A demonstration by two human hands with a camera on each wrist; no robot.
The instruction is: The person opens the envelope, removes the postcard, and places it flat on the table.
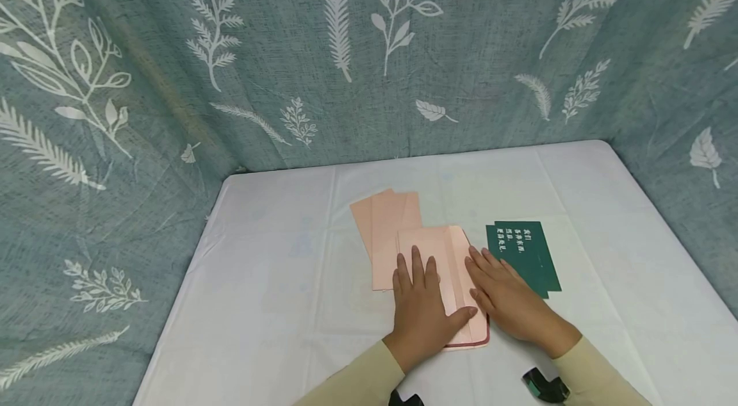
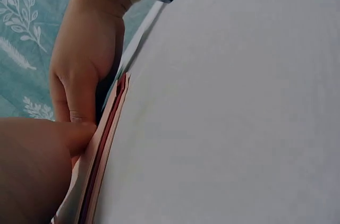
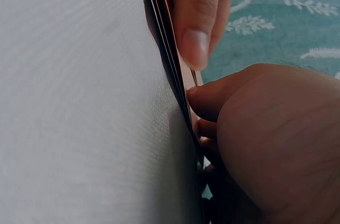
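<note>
Nearest are two black wrist devices, one by the left sleeve [image 1: 352,380] and one, the right device [image 1: 544,387], by the right sleeve [image 1: 599,374]. Beyond them are two hands. The left hand [image 1: 421,313] lies flat on the pink pile [image 1: 429,239], fingers spread and thumb out, clasping nothing. The right hand [image 1: 516,303] has its fingers extended along the pile's right side, fingertips touching it, likewise released. The pile, one in number, sits about midway between the worktop's [image 1: 277,278] left and right edges. The head view gives a dark red rim at its near right corner; the left wrist view shows red between pink layers, and the right wrist view several thin layers, too dark to count.

Toward the right edge, just beside the right hand, at least two green cards [image 1: 533,265] overlap; only the head view shows the white writing, 我们 / 各奔东西 / 然后 / 更高处见. Farther on, toward the far edge, two pink sheets [image 1: 383,265] overlap, partly under the pile. One leaf-patterned curtain [image 1: 369,124] hangs beyond.
</note>
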